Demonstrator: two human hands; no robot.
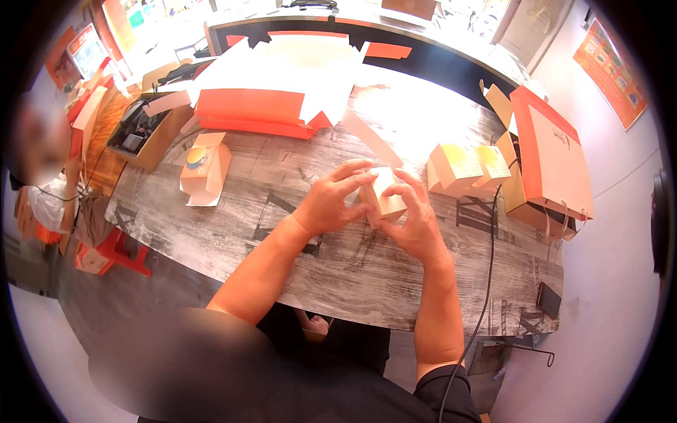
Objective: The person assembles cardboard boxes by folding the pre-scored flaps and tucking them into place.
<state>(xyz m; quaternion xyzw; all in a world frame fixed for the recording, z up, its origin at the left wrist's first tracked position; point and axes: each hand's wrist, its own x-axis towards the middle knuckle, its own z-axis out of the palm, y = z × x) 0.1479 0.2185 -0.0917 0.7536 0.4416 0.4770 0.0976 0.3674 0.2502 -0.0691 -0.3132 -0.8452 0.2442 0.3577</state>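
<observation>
Between my two hands sits a small pale cardboard box (383,185) on the wooden-look table. My left hand (333,199) is closed on its left side, fingertips along the upper edge and thumb lower down. My right hand (415,220) grips the opposite side with bent fingers. Parts of the box are hidden behind my fingers. Just beyond it lies a pale flat cardboard strip (372,137). Two similar small boxes, one (451,173) nearer and another (491,169) beside it, stand to the right of my right hand.
An opened small box (204,173) stands at the left; a large orange-and-white carton (250,111) lies behind. At the right are an orange paper bag (553,158), a phone (549,300) and a hanging black cable (488,282). A carton of dark items (141,134) sits far left, near another person.
</observation>
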